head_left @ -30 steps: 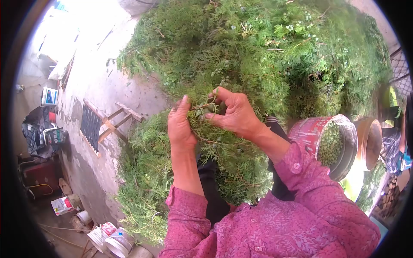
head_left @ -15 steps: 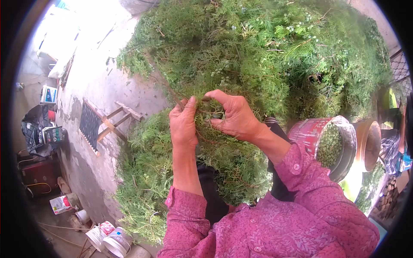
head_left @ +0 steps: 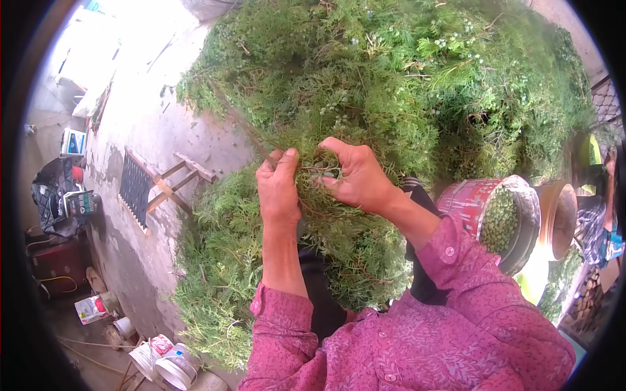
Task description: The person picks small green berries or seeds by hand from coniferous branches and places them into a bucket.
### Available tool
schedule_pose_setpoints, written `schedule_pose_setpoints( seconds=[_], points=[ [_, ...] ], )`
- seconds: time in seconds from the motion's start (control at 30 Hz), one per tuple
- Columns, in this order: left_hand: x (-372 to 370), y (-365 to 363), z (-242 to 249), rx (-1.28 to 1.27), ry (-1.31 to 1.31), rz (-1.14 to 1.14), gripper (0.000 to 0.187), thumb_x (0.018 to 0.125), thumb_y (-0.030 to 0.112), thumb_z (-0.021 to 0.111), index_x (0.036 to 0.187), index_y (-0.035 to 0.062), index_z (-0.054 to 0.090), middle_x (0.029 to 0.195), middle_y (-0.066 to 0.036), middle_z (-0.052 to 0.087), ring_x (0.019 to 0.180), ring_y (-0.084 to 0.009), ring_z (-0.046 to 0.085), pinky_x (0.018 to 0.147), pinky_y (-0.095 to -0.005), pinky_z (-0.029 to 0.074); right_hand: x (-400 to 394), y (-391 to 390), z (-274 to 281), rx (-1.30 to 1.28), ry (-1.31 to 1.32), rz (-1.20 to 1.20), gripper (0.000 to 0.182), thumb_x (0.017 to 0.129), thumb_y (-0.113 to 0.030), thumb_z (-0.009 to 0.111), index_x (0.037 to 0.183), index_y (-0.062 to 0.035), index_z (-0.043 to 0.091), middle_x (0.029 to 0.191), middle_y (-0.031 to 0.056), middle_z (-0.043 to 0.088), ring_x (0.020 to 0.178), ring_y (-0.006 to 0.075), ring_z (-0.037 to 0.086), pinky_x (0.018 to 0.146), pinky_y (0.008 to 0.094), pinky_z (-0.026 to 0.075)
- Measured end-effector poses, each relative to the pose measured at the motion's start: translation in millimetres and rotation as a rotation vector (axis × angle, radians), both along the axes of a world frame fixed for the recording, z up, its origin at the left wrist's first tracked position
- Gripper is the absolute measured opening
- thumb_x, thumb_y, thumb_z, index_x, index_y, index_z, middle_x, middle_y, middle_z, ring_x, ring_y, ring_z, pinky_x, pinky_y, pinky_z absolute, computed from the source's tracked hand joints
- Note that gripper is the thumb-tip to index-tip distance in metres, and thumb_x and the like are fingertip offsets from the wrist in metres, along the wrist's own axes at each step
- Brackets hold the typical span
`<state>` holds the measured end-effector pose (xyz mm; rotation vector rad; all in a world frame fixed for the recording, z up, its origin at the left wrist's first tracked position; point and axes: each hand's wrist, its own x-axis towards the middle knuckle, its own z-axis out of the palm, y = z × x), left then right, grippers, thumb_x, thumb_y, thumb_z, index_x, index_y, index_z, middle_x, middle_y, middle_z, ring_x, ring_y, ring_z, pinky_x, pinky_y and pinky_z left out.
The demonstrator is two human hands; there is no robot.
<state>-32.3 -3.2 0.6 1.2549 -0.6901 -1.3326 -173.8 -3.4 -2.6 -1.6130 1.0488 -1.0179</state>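
My left hand is closed, thumb against fingers, on a thin woody evergreen branch whose bare stem slants to the upper left. From that grip a side twig reaches across to my right hand. Curled fingers and thumb of the right hand close round the twig's end, where a small grey-green bit, perhaps a cone, shows between them. Flat, scaly green foliage hangs below both hands. A large heap of cut evergreen branches, with pale cones on some, lies beyond them.
To the right stands a red-and-white bucket holding many small green cones, beside a tan container. A small wooden-framed stool lies on the concrete floor at left. White buckets sit lower left.
My right thumb and fingers have drawn closer together at the twig. The branch in my left hand has tilted slightly, its far end shifting left.
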Motion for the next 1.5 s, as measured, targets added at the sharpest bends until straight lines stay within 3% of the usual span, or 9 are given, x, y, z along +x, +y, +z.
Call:
schedule_pose_setpoints(
  seconds=[0.27, 0.33, 0.57, 0.63, 1.07, 1.2, 1.37, 1.43, 1.5],
  points=[
    [0.7, 0.2, -1.5, -0.035, -0.023, -0.034, 0.011, 0.085, 0.011, 0.052, 0.078, 0.0023, 0.055, 0.07, 0.003, 0.051, 0.063, -0.0051, 0.044, 0.056, -0.022, 0.037, 2.9, -0.8, 4.6, -0.008, -0.059, 0.04, 0.032, 0.067, 0.003, 0.064, 0.097, -0.0003, 0.052, 0.078, 0.0041, 0.059, 0.073, 0.0077, 0.051, 0.067, 0.0235, 0.044],
    [1.7, -0.1, -3.6, -0.03, -0.037, -0.036, 0.011, 0.085, 0.011, 0.052, 0.078, 0.0024, 0.054, 0.07, 0.003, 0.051, 0.063, -0.0048, 0.043, 0.056, -0.0218, 0.036, 7.6, -1.3, -3.9, -0.135, -0.128, -0.007, 0.03, 0.062, 0.0, 0.065, 0.089, 0.0014, 0.052, 0.083, 0.0168, 0.058, 0.077, 0.0249, 0.059, 0.064, 0.0302, 0.046],
    [-0.7, 5.7, 1.2, -0.038, -0.335, -0.08, 0.013, 0.085, 0.013, 0.054, 0.077, 0.0023, 0.056, 0.068, 0.005, 0.049, 0.063, -0.0042, 0.041, 0.055, -0.0221, 0.034, -3.4, -1.9, -1.5, -0.171, 0.12, 0.077, 0.025, 0.062, -0.005, 0.063, 0.079, 0.0031, 0.047, 0.071, 0.0186, 0.051, 0.063, 0.0293, 0.053, 0.058, 0.0354, 0.043],
    [-3.4, 6.4, 6.3, -0.03, -0.338, -0.087, 0.013, 0.085, 0.013, 0.055, 0.078, 0.002, 0.056, 0.067, 0.005, 0.049, 0.063, -0.0042, 0.042, 0.056, -0.022, 0.034, -4.7, -0.6, -1.7, -0.024, 0.068, 0.136, 0.021, 0.066, -0.005, 0.059, 0.083, 0.0025, 0.048, 0.064, 0.0132, 0.041, 0.059, 0.0134, 0.036, 0.053, 0.0296, 0.037],
    [14.6, 48.4, -16.3, -0.016, -0.285, -0.129, 0.039, 0.08, 0.018, 0.059, 0.105, -0.0099, 0.05, 0.096, -0.013, 0.057, 0.079, -0.0157, 0.054, 0.072, -0.028, 0.043, -0.6, 56.9, -14.9, 0.244, -0.059, 0.248, 0.029, 0.071, -0.023, 0.055, 0.079, 0.0047, 0.053, 0.06, 0.0119, 0.051, 0.051, 0.0138, 0.044, 0.049, 0.0313, 0.04],
    [48.1, 78.1, 3.6, 0.16, -0.112, 0.276, 0.023, 0.082, 0.015, 0.054, 0.097, -0.0023, 0.057, 0.087, -0.01, 0.059, 0.074, -0.0184, 0.056, 0.06, -0.0308, 0.048, -29.2, 133.1, 48.5, 0.76, -0.001, 0.315, 0.02, 0.076, -0.02, 0.053, 0.078, -0.0008, 0.056, 0.062, 0.0047, 0.052, 0.046, 0.0103, 0.046, 0.041, 0.0267, 0.038],
    [74.1, 118.0, 36.3, -0.096, 0.276, 0.234, 0.021, 0.085, 0.014, 0.05, 0.101, -0.0006, 0.053, 0.094, -0.01, 0.058, 0.08, -0.0205, 0.058, 0.064, -0.0348, 0.05, -125.9, 190.9, 58.1, 0.025, 0.204, -0.218, 0.021, 0.08, -0.02, 0.057, 0.093, -0.0045, 0.055, 0.073, 0.0013, 0.054, 0.051, 0.0068, 0.048, 0.037, 0.0177, 0.035],
    [72.7, 133.4, 45.4, -0.128, 0.307, 0.241, 0.021, 0.086, 0.015, 0.049, 0.1, -0.0004, 0.054, 0.095, -0.01, 0.058, 0.081, -0.0216, 0.058, 0.067, -0.0359, 0.051, -154.2, 214.6, 97.8, 0.339, -0.076, -0.926, 0.021, 0.081, -0.026, 0.058, 0.093, -0.0085, 0.057, 0.068, -0.001, 0.054, 0.049, 0.0044, 0.046, 0.039, 0.0162, 0.034],
    [69.7, 149.1, 48.2, -0.063, 0.443, 0.239, 0.022, 0.087, 0.019, 0.049, 0.1, 0.0011, 0.054, 0.096, -0.01, 0.058, 0.083, -0.0238, 0.058, 0.072, -0.0379, 0.05, -204.9, 233.7, 106.6, -0.038, -0.038, -0.887, 0.02, 0.085, -0.027, 0.055, 0.094, -0.0096, 0.058, 0.063, -0.0036, 0.053, 0.048, 0.0018, 0.044, 0.039, 0.0151, 0.033]
  ],
)
